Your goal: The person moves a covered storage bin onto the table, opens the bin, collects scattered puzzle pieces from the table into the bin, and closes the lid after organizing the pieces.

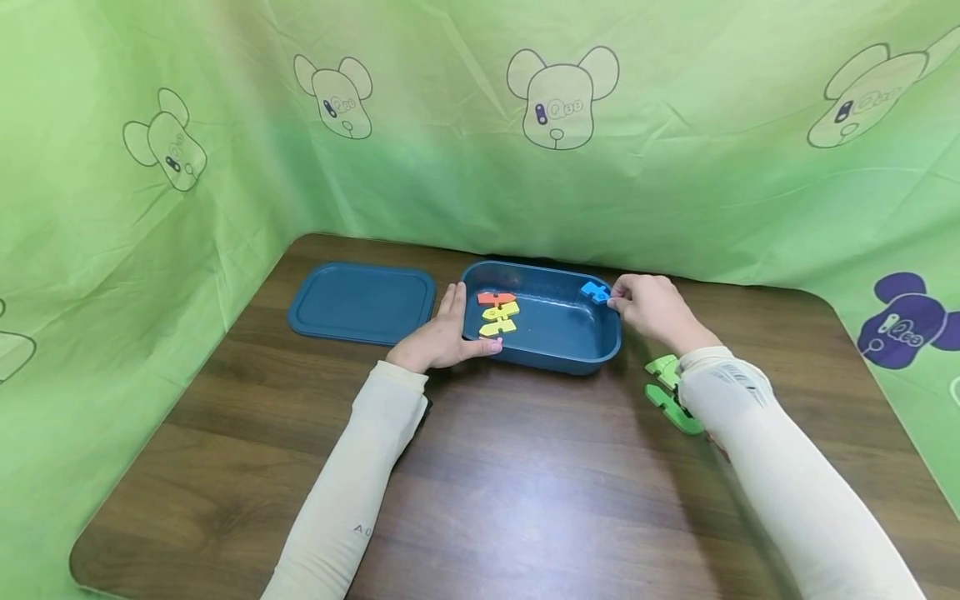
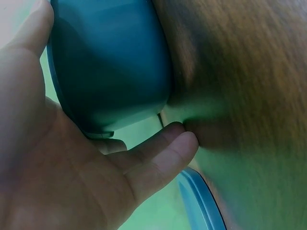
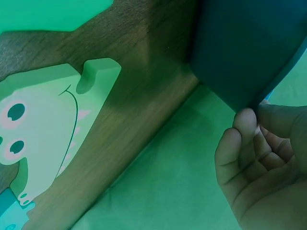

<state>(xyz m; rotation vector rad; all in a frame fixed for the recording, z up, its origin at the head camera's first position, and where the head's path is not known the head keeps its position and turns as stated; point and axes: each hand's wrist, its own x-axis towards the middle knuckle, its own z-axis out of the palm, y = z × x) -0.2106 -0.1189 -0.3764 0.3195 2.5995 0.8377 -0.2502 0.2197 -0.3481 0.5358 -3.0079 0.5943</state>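
Note:
A dark blue container (image 1: pixel 555 358) stands on the table between my hands. My left hand (image 1: pixel 438 337) spreads along its left end, thumb across the front rim; its fingers look straight in the left wrist view. At the opposite end my right hand (image 1: pixel 654 308) pinches a small blue puzzle piece (image 1: pixel 595 292) between thumb and fingertips, right at the rim. In the right wrist view only a sliver of that piece shows behind the thumb. Inside the container, at the left, lie an orange puzzle piece (image 1: pixel 495 298) and two yellow puzzle pieces (image 1: pixel 499 312).
A flat blue lid (image 1: pixel 363 302) lies left of the container. Near my right forearm are a light green crocodile-head piece (image 3: pixel 43 120) and a darker green piece (image 1: pixel 671 408), partly covered by the sleeve. A green printed curtain (image 1: pixel 450 192) hangs behind the wooden table (image 1: pixel 517 483).

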